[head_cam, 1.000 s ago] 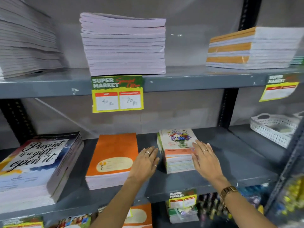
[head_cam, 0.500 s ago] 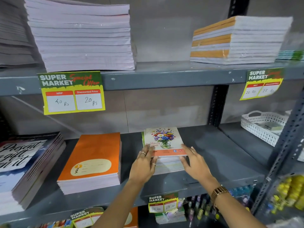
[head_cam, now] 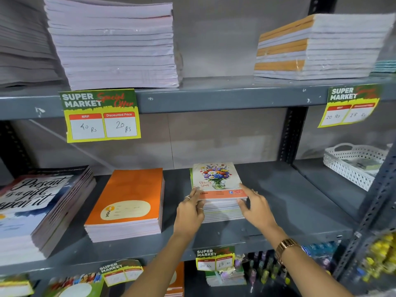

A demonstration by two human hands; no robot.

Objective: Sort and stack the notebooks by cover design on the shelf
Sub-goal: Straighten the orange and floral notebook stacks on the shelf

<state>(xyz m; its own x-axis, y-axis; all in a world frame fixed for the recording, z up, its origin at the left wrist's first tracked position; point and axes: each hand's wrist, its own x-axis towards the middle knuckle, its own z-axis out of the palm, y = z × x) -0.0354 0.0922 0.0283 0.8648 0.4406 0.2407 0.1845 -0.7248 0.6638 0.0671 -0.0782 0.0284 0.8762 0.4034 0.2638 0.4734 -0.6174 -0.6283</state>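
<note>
A small stack of notebooks with a flower-vase cover (head_cam: 215, 179) stands on the grey middle shelf (head_cam: 289, 202). My left hand (head_cam: 189, 213) presses flat against the stack's left side, and my right hand (head_cam: 256, 205) presses against its right front corner; both clasp the stack between them. To the left lies a stack of orange notebooks (head_cam: 130, 202). Further left is a tall stack with a "Present is a gift, open it" cover (head_cam: 36, 202).
The upper shelf holds pale pink-edged stacks (head_cam: 113, 43) and an orange-and-white stack (head_cam: 317, 48). Price tags (head_cam: 100, 115) hang from the shelf edges. A white perforated basket (head_cam: 351, 163) sits at the right. A slanted metal upright (head_cam: 372, 213) crosses the right foreground. More goods fill the lower shelf.
Both hands have closed in on the flower-cover stack, from beside it to pressing its sides. The camera view has shifted left and slightly closer.
</note>
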